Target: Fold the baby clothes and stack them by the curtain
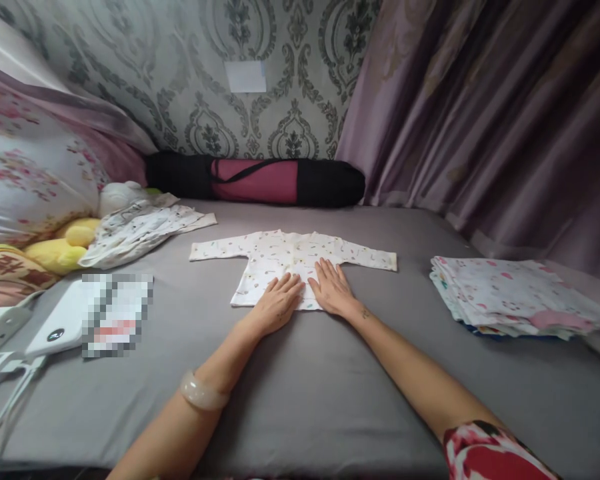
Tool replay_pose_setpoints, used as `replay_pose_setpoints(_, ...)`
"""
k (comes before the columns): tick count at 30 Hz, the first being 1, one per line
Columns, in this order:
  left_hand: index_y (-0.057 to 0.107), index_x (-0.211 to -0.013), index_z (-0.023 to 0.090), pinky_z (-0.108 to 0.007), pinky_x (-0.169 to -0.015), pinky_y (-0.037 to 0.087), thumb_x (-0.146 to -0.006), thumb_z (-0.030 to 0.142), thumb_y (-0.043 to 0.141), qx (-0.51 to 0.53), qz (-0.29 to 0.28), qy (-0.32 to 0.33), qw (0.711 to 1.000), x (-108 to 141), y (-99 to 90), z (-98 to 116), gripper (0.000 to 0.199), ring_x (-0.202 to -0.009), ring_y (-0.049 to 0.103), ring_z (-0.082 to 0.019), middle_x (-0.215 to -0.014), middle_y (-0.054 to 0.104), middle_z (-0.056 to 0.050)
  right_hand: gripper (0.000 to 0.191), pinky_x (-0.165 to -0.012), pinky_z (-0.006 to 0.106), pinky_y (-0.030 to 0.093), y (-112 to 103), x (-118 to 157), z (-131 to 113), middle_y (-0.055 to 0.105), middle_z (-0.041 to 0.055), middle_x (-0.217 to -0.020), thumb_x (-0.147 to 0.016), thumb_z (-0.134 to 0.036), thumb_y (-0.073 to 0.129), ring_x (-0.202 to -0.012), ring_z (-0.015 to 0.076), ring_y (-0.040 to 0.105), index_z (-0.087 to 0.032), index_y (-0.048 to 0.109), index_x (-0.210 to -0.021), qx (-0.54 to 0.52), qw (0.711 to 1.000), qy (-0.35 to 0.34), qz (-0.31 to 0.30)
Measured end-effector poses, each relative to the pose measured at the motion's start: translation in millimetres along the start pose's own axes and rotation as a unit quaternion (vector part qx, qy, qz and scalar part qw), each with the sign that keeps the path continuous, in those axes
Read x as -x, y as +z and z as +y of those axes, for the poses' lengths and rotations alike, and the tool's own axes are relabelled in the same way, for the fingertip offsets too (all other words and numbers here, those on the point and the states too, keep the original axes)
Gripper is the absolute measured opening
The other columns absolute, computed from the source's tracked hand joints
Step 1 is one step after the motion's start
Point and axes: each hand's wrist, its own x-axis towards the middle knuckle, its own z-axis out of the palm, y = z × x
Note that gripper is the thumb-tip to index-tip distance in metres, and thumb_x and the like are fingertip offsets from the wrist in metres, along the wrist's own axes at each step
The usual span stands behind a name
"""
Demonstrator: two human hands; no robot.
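With left hand (279, 305) and right hand (333, 288) laid palm down, side by side and just apart, fingers stretched out straight, grasping nothing. Resting on the lower half of a small white long-sleeved fabric shirt (291, 255), scattered with tiny coloured motifs.

Set on a broad, smooth grey fabric sheet (300, 393). Closed off at the back by a grey wall (297, 40) papered in dark scrolling damask, and at the right by long mauve drapes (445, 100) hanging in folds. Filled at far left by a plump white fabric pillow (27, 177) with pink flowers. Lined along the foot of the wall with a long cylindrical black bag (265, 183), maroon across its middle.

At the right, well apart from the hands, a layered stack of folded cloths (505, 290), white with pink prints on top. Mid-sheet, the shirt: flat, neckline toward the bag, sleeves spread to both sides. Farther left, a crumpled white printed cloth (140, 230), beside a soft yellow plush toy (55, 255). Nearer, a flat white slab-shaped device (63, 317) with a dark oval badge, next to a pale rectangular item (121, 310) too blurred to read. Around the left forearm, a pale glossy bangle (203, 392)
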Motion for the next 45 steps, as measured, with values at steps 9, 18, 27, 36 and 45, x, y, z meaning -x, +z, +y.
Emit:
replay_pose_setpoints(9, 0.053, -0.131, 0.024, -0.042, -0.113, 0.033, -0.099, 0.037, 0.031, -0.016, 0.008, -0.024, 1.0, 3.3, -13.2, 8.1, 0.041, -0.138, 0.039, -0.023, -0.147, 0.046, -0.008, 0.063, -0.119, 0.042, 0.015, -14.2, 48.0, 4.7, 0.02, 0.0145, -0.158, -0.099, -0.043, 0.024, -0.147, 0.0241, 0.016, -0.007, 0.03, -0.15, -0.026, 0.997, -0.07, -0.036)
replay_pose_setpoints(18, 0.034, -0.148, 0.02, -0.059, -0.116, 0.016, -0.099, 0.042, 0.026, -0.045, -0.009, -0.084, 0.995, 0.9, 2.9, 10.3, 0.054, -0.147, 0.019, -0.03, -0.157, 0.028, -0.009, 0.062, -0.12, 0.04, 0.008, -10.0, -13.7, -13.4, 0.017, 0.0128, -0.16, -0.099, -0.037, 0.019, -0.148, 0.0225, 0.01, -0.005, 0.026, -0.151, -0.063, 0.995, -0.054, -0.056)
replay_pose_setpoints(27, 0.031, -0.15, 0.02, -0.066, -0.113, 0.013, -0.099, 0.042, 0.025, -0.043, -0.047, -0.097, 0.993, 0.0, -1.1, 12.4, 0.055, -0.147, 0.015, -0.032, -0.158, 0.022, -0.008, 0.061, -0.118, 0.045, 0.005, -5.1, -91.7, 0.6, 0.014, 0.0103, -0.161, -0.099, -0.04, 0.016, -0.148, 0.0252, 0.008, -0.011, 0.022, -0.153, -0.02, 0.998, 0.062, -0.025)
replay_pose_setpoints(36, 0.039, -0.145, 0.023, -0.06, -0.114, 0.021, -0.097, 0.044, 0.033, -0.009, -0.022, -0.082, 0.996, 1.1, -12.8, 11.7, 0.052, -0.144, 0.025, -0.031, -0.155, 0.033, -0.009, 0.059, -0.116, 0.048, 0.01, -7.6, -125.2, 10.2, 0.022, 0.014, -0.159, -0.099, -0.039, 0.017, -0.146, 0.0294, 0.015, -0.013, 0.028, -0.151, 0.002, 0.993, 0.121, 0.0)
replay_pose_setpoints(45, 0.029, -0.145, -0.006, -0.055, -0.117, 0.016, -0.09, 0.054, 0.039, -0.052, 0.074, -0.269, 0.959, -1.1, 5.1, -6.9, 0.083, -0.145, 0.015, -0.039, -0.153, 0.024, -0.03, 0.067, -0.119, 0.036, 0.008, -6.8, -106.3, -82.5, 0.013, 0.0095, -0.161, -0.098, -0.047, 0.01, -0.148, 0.0183, 0.008, -0.01, 0.018, -0.154, -0.147, 0.971, -0.132, -0.136)
